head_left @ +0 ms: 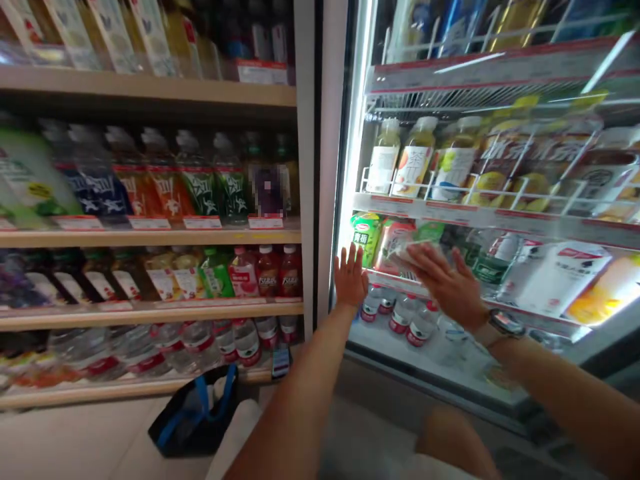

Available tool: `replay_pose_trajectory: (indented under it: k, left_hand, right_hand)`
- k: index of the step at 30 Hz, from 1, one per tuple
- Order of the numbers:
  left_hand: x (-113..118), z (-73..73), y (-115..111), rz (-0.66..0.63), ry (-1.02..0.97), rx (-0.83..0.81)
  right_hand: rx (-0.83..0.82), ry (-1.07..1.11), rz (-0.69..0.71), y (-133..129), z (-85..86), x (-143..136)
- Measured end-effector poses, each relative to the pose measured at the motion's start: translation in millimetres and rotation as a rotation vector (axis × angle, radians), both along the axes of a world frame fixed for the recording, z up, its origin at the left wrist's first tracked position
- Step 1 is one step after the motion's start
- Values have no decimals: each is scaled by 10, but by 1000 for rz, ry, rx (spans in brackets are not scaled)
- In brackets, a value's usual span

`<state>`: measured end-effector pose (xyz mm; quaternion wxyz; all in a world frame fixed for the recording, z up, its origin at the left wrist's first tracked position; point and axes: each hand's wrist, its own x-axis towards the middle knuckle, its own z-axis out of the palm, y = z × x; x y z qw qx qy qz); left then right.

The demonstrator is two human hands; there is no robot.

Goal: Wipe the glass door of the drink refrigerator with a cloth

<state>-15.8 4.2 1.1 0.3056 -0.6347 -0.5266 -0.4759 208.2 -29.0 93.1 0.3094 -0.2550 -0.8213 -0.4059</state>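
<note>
**Two packs in the cooler, one closer to each hand**

In the head view, the red drink pack [393, 245] stands right of centre in the frame, between the left hand [350, 280] and the right hand [453, 287]. It lies up and to the right of the left hand, and just left of the right hand's fingertips. The green drink pack [365, 235] is beside it on the left, just above and right of the left fingers. In the picture, the right hand looks nearer to the red pack, the left to the green one.

Both packs have their long axis roughly upright, the red one's top leaning right. They sit beneath a price rail [465, 213] in the lit cooler [332, 133]; small water bottles [404, 312] are below, between the hands.

The left hand is open, its fingers pointing up and slightly parted. The right hand is open too, fingers stretched toward the upper left, thumb apart; a watch [506, 323] is on its wrist. No held item shows in either. Whether the hands touch a pack or any glass, I cannot tell; blur and overlap hide the depth.
</note>
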Motion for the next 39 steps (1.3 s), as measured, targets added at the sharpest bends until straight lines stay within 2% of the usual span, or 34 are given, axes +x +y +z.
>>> replay_pose_trajectory:
  k: [2,4,7,11,14,17,21,24,27,30,34,37,39]
  left_hand:
    - [141,-114,-53,23,-64,-16]
    - [251,-247,-89,29,-90,-38]
    - [298,-386,-105,29,-67,-57]
    - [234,-404,-114,18,-32,-49]
    - [200,-380,-137,-6,-25,-51]
    - [180,-373,-149,-5,-30,-53]
    - [152,-360,-148,-6,-13,-5]
    - [156,-309,-196,-27,-29,9]
    - [210,-175,-270,-38,-39,38]
    - [347,74,-297,-76,30,118]
    - [621,422,-212,-151,156,160]
    - [776,504,-101,-171,242,153]
    - [819,475,-34,-160,272,178]
  right_hand:
    - [23,41,-34,0,133,24]
    - [7,30,-18,5,102,29]
    - [-49,-60,38,8,-180,41]
    - [-90,-153,112,-15,-590,102]
    - [-113,-188,117,-58,-659,147]
    - [-72,-132,43,-94,-476,194]
    - [52,48,-119,-65,15,294]
    - [112,187,-141,7,357,335]
    - [100,257,-109,69,464,290]
    - [53,152,-74,85,280,221]
    - [46,-2,-21,51,-208,275]
    - [66,-48,3,13,-522,446]
    - [63,-79,-5,-10,-606,579]
